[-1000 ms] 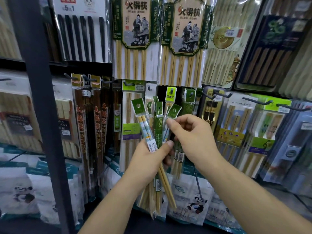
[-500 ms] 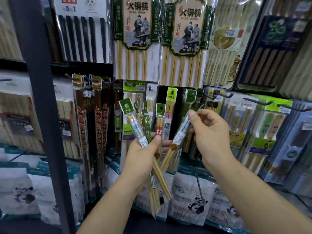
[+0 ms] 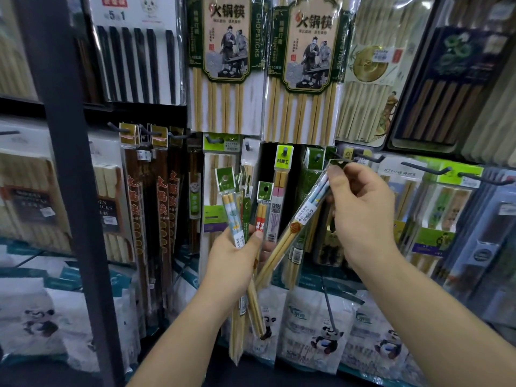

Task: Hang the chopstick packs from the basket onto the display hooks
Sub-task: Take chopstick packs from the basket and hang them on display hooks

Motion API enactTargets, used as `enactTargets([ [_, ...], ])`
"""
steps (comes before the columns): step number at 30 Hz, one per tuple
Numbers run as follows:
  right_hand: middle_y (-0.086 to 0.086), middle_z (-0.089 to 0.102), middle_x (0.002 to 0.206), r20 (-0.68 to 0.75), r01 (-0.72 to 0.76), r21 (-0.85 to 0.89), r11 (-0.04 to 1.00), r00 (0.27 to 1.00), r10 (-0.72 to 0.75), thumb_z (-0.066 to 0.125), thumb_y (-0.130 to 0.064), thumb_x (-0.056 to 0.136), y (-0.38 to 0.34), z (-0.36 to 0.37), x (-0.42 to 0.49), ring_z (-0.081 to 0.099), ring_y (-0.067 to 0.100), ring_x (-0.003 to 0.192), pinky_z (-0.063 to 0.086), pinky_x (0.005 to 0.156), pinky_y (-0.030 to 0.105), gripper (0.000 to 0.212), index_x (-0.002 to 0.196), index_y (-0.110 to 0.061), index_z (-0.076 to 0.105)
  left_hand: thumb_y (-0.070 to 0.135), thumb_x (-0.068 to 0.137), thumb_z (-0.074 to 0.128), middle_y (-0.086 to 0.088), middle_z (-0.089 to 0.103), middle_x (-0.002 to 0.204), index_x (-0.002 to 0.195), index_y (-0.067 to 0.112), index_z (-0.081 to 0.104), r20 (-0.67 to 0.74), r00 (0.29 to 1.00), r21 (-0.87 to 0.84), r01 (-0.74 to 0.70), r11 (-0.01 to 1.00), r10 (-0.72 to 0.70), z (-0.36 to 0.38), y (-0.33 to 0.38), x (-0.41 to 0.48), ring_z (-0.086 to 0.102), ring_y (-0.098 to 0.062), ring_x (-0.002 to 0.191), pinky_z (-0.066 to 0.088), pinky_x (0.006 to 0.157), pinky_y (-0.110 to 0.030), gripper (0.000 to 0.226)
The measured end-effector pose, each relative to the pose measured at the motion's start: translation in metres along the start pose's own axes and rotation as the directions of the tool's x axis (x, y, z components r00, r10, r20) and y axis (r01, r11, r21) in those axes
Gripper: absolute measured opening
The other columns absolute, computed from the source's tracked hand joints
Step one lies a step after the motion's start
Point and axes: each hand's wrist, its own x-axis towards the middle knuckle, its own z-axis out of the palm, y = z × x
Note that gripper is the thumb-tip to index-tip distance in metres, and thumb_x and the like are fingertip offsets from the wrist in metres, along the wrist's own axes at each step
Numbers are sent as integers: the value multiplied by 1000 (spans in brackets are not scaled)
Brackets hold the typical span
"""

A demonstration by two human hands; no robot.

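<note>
My right grip (image 3: 360, 210) pinches one slim clear pack (image 3: 303, 222) of pale chopsticks. It leans toward one o'clock, its green header near a dark hook (image 3: 371, 158). At its nine o'clock, my left grip (image 3: 237, 261) holds the other packs (image 3: 233, 208) fanned upright.

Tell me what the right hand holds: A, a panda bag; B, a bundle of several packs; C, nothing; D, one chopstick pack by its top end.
D: the right hand pinches a single chopstick pack near its green header; the bundle of packs is in the left hand.

right hand (image 3: 360, 213) pinching chopstick pack (image 3: 296, 227), left hand (image 3: 234, 261) gripping bundle (image 3: 245, 213)
</note>
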Motion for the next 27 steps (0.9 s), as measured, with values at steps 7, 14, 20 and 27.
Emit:
enactTargets([
  [7, -20, 55, 64, 130, 128, -136, 982, 985, -111, 64, -26, 100, -4, 1, -5, 47, -2, 59, 39, 55, 10, 18, 83, -28, 67, 13, 105, 57, -10, 78, 84, 105, 12, 59, -31, 997, -159, -81, 984, 77, 0, 0, -2, 74, -20, 71, 61, 62, -28, 2],
  [14, -5, 44, 59, 105, -110, -101, 989, 987, 121, 52, -36, 106, -6, 11, 11, 38, 6, 52, 39, 58, 25, 35, 83, -16, 71, 11, 104, 57, -9, 77, 83, 107, 12, 58, 24, 999, -226, -26, 974, 32, 5, 0, -4, 72, -26, 77, 61, 75, -46, 3],
  [20, -4, 38, 51, 42, -108, -89, 990, 993, 112, 55, -30, 104, -8, 16, 19, 35, 10, 49, 44, 59, 22, 40, 76, -2, 63, 12, 104, 58, -11, 78, 85, 105, 15, 59, 48, 998, -207, -40, 978, 52, 4, -3, -3, 75, -25, 76, 63, 75, -46, 3],
  [27, -14, 25, 40, 8, -95, -85, 992, 995, 96, 55, -25, 104, -6, 17, 20, 25, 6, 40, 45, 59, 11, 43, 65, -9, 53, 11, 103, 60, -11, 78, 85, 104, 15, 60, 58, 997, -252, -31, 967, 47, 3, -3, -3, 75, -27, 76, 65, 73, -45, 4],
])
